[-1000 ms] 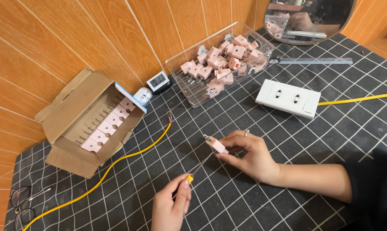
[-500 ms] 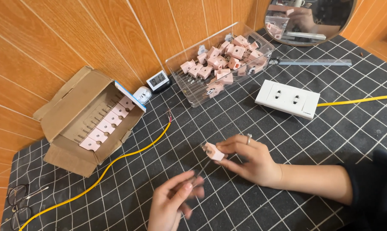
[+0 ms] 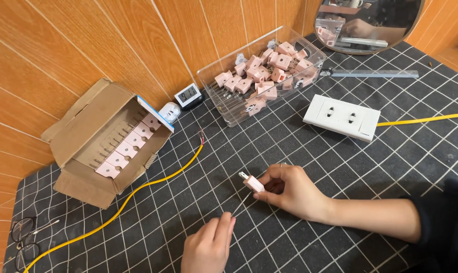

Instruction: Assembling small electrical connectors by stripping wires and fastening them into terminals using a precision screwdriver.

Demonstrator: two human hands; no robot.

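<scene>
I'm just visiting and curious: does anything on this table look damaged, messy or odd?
Only small things. The yellow cable ends in bare, splayed wires with nothing fitted on it. The cardboard box lies tipped on its side, flaps open. A pair of glasses sits at the table's edge. The plugs in the clear tub are a loose heap.

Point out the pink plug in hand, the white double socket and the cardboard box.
pink plug (image 3: 253, 183), head view, pink body.
white double socket (image 3: 341, 117), head view, top face.
cardboard box (image 3: 82, 126), head view, open flap.
</scene>
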